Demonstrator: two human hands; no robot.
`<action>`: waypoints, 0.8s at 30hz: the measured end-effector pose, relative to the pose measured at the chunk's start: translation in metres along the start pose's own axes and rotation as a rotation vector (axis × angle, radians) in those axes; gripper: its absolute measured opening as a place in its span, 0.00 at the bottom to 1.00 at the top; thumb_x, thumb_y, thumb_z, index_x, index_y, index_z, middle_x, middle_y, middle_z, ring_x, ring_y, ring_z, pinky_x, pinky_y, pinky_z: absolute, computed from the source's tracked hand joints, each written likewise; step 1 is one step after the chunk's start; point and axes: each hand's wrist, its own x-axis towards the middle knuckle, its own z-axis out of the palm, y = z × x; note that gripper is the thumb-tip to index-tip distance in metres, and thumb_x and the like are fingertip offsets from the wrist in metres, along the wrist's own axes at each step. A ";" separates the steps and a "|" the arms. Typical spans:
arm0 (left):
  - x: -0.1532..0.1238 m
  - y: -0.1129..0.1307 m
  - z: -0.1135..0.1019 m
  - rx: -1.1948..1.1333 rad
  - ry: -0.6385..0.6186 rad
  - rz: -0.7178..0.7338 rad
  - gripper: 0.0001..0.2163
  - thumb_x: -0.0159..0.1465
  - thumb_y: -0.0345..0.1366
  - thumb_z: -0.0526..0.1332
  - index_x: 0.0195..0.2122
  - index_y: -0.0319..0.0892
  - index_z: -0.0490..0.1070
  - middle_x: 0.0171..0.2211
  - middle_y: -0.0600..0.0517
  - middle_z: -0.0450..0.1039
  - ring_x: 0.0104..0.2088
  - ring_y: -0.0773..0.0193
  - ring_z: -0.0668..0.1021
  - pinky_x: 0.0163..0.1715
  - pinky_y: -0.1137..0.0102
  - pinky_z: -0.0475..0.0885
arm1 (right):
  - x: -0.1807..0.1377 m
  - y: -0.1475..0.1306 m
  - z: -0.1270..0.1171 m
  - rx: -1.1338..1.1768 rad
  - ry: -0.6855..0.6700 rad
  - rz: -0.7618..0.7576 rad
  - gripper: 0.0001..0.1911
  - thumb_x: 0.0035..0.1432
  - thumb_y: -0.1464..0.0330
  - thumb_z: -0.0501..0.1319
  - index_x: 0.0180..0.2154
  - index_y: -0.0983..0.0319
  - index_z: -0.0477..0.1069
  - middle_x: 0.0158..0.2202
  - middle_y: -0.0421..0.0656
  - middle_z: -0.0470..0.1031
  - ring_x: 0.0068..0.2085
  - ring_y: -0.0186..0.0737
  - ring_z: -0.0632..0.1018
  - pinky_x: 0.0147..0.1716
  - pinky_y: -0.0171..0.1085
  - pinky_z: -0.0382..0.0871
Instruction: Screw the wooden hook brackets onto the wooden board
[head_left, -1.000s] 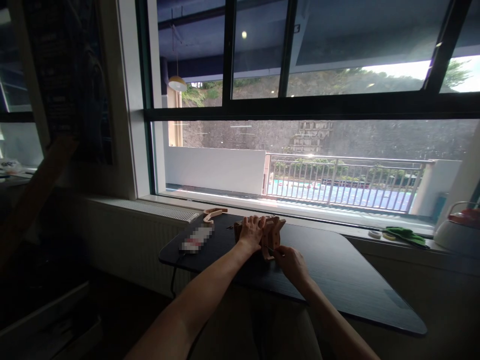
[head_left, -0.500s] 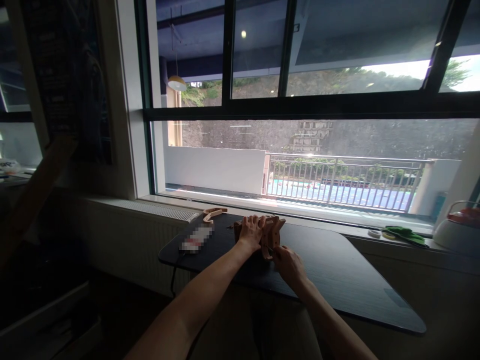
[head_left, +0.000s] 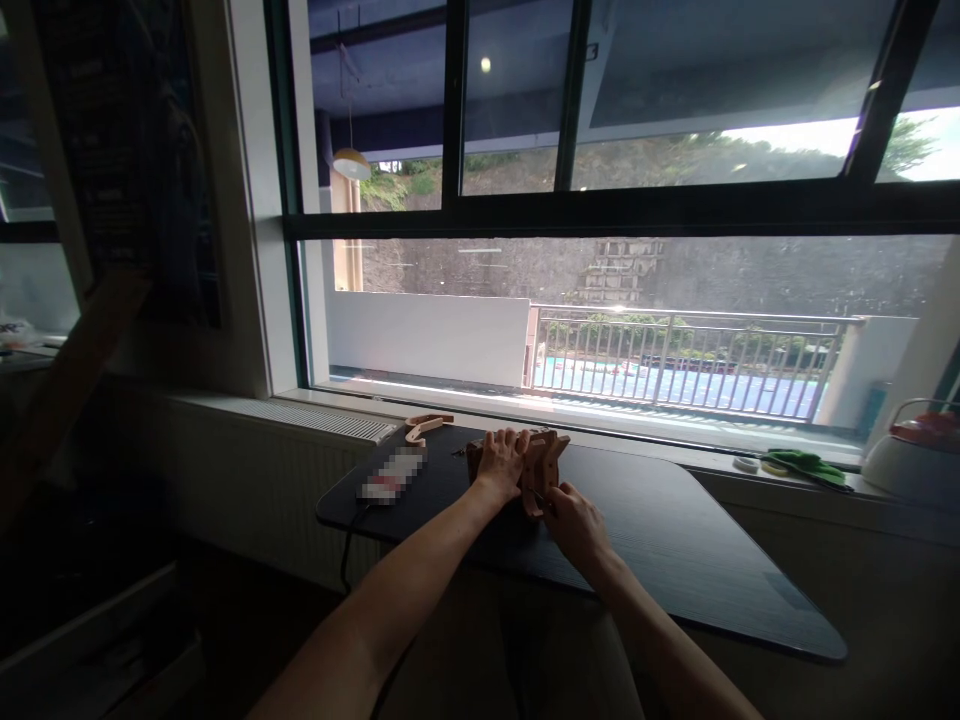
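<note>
A brown wooden assembly (head_left: 552, 462) of curved, drilled pieces rests on the dark table (head_left: 645, 540). My left hand (head_left: 501, 460) is closed over its top left side, fingers bent around the far edge. At its lower right, the closed fingers of my right hand (head_left: 573, 520) press together close against a curved piece. Something thin and dark may be in that pinch, too small to name. Farther left lies a loose S-shaped wooden piece (head_left: 426, 428) with holes, near the table's back edge.
A pixelated flat object (head_left: 391, 476) with a dark cable lies on the table's left. Along the windowsill are a green glove-like cloth (head_left: 806, 466), a white tape roll (head_left: 746, 464) and a white kettle (head_left: 911, 460). A radiator (head_left: 330, 418) stands left of the table.
The view has shifted very slightly. My right hand has moved a little beside the wooden assembly; my left hand stays in place on it.
</note>
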 end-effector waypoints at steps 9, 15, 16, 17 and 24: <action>-0.001 0.001 -0.002 0.004 -0.007 0.003 0.51 0.45 0.50 0.66 0.63 0.42 0.36 0.56 0.40 0.54 0.53 0.45 0.58 0.53 0.54 0.50 | 0.013 0.016 0.004 0.208 -0.043 0.031 0.11 0.50 0.64 0.58 0.34 0.61 0.74 0.32 0.43 0.74 0.33 0.38 0.74 0.30 0.32 0.63; -0.001 0.000 -0.001 -0.003 0.005 0.005 0.51 0.44 0.49 0.67 0.63 0.40 0.38 0.56 0.39 0.54 0.52 0.46 0.59 0.53 0.55 0.50 | 0.008 0.021 0.003 0.280 -0.021 -0.070 0.19 0.44 0.70 0.59 0.43 0.60 0.70 0.39 0.43 0.72 0.34 0.35 0.74 0.33 0.32 0.65; -0.001 0.000 0.000 -0.004 0.004 0.006 0.51 0.44 0.49 0.66 0.63 0.40 0.38 0.56 0.39 0.54 0.52 0.46 0.59 0.53 0.55 0.50 | 0.007 0.024 0.003 0.286 -0.008 -0.069 0.19 0.45 0.70 0.59 0.43 0.61 0.69 0.39 0.43 0.72 0.34 0.35 0.74 0.33 0.32 0.65; -0.001 0.000 0.000 -0.004 0.002 0.007 0.51 0.45 0.50 0.66 0.63 0.39 0.38 0.56 0.39 0.54 0.52 0.46 0.59 0.53 0.55 0.50 | 0.007 0.026 0.002 0.288 0.009 -0.062 0.17 0.47 0.69 0.57 0.43 0.61 0.69 0.38 0.43 0.73 0.34 0.36 0.74 0.32 0.32 0.65; -0.001 0.000 0.000 -0.001 -0.004 0.012 0.51 0.45 0.51 0.66 0.63 0.42 0.36 0.57 0.39 0.53 0.53 0.44 0.58 0.53 0.53 0.50 | -0.006 0.022 -0.008 0.191 0.117 -0.097 0.13 0.60 0.64 0.48 0.39 0.59 0.69 0.38 0.42 0.73 0.37 0.37 0.74 0.34 0.33 0.63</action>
